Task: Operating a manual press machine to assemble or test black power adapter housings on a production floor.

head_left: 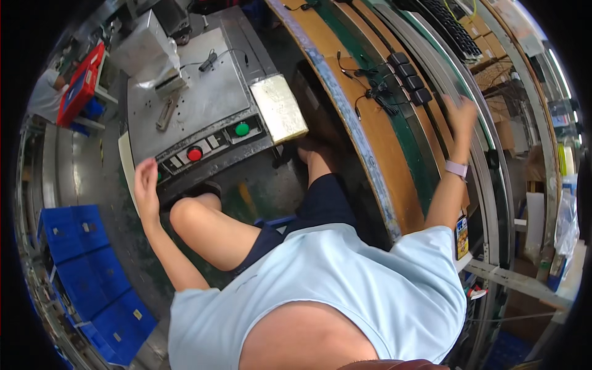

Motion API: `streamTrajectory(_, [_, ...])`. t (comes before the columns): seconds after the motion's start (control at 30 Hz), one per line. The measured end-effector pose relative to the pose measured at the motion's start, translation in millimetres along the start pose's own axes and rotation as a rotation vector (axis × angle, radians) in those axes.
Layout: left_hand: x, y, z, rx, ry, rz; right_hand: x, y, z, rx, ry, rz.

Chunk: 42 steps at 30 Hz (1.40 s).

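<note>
Left hand: fingers loosely parted, nothing visible in it, beside the near-left corner of the metal-topped machine; contact unconfirmed. Right hand: blurred, near the aluminium conveyor rail; grip cannot be determined. Black power adapters lie in a row just left of the right hand, cables trailing leftward, presumably aligned for easy reach and fewer tangles.

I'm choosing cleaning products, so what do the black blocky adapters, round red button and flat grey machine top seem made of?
Black blocky adapters: probably satin plastic, from their soft sheen.
Round red button: likely smooth plastic, from its even, saturated colour.
Flat grey machine top: dull, apparently metal, given dark holes and marks; possibly coated.
</note>
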<state>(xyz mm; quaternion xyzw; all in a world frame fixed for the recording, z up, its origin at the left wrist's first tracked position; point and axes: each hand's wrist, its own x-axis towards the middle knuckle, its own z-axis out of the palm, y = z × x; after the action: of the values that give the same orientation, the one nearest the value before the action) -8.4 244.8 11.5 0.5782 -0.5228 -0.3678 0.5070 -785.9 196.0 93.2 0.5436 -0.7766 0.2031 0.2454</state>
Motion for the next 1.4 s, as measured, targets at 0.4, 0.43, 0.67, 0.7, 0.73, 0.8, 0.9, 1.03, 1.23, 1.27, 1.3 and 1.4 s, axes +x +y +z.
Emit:
streamTrajectory(0.4, [189,-24,28,0.315,0.174,0.559,17,-138,-120,0.362,0.157,-0.411])
streamTrajectory(0.43, [204,-25,30,0.311,0.187,0.555,18,-159,-141,0.753,-0.01,-0.235])
streamTrajectory(0.67, [242,-12,22,-0.339,0.009,0.432,46,-250,-139,1.031,0.102,-0.534])
streamTrajectory(0.7, [238,-18,21,-0.254,0.01,0.483,42,-271,-133,1.106,0.069,-0.535])
streamTrajectory(0.73, [239,-20,22,-0.165,0.018,0.538,33,-294,-128,1.188,0.037,-0.54])
streamTrajectory(0.8, [239,-43,34,0.007,0.032,0.495,15,-330,-129,1.213,-0.02,-0.532])
streamTrajectory(0.9, [234,-40,36,0.145,0.084,0.458,-6,-359,-134,1.274,-0.073,-0.558])
streamTrajectory(1.03, [186,-9,46,0.058,0.304,0.393,-32,-389,-145,1.419,-0.211,-0.544])
streamTrajectory(1.23, [39,171,102,-0.346,-0.142,0.852,-68,-413,-150,1.457,-0.376,-0.692])
streamTrajectory(1.27, [30,173,99,-0.331,-0.13,0.834,-75,-418,-151,1.503,-0.407,-0.683])
streamTrajectory(1.3, [22,175,96,-0.31,-0.125,0.84,-81,-421,-154,1.548,-0.433,-0.671])
streamTrajectory(1.4, [11,180,94,-0.261,-0.135,0.891,-90,-425,-161,1.566,-0.452,-0.673])
